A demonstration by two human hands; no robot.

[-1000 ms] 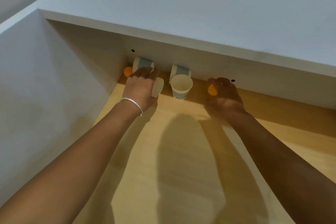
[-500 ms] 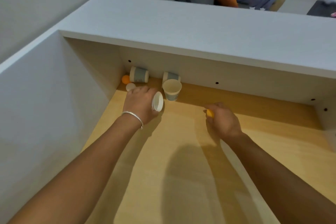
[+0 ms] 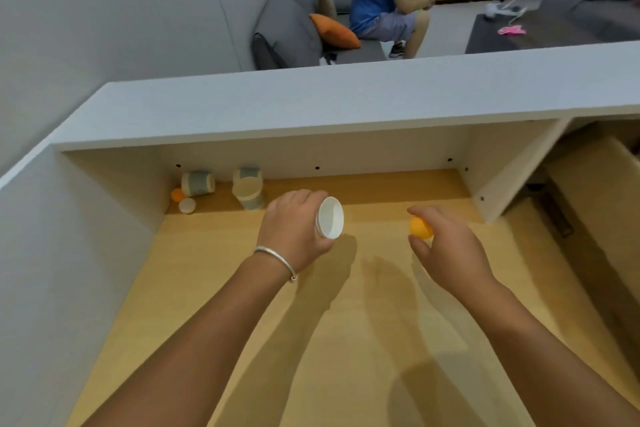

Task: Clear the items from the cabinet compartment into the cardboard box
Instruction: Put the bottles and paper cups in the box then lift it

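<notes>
Head view, cabinet compartment (image 3: 346, 340), wooden floor, white walls. Left hand (image 3: 294, 229): fingers wrapped around a white paper cup (image 3: 330, 222) held on its side, mouth turned right, above the compartment floor; silver bracelet (image 3: 277, 260) at the wrist. Right hand (image 3: 446, 250): fingers closed on an orange ball (image 3: 420, 227), also above the floor. Back-left corner of the compartment: one grey-banded cup (image 3: 198, 183) lying on its side, a stacked pair of cups (image 3: 247, 191) to its right, a second orange ball (image 3: 177, 195) and a white ball (image 3: 187, 205) just beside the lying cup. Cardboard box (image 3: 588, 204): outside the compartment's right wall, partly visible.
</notes>
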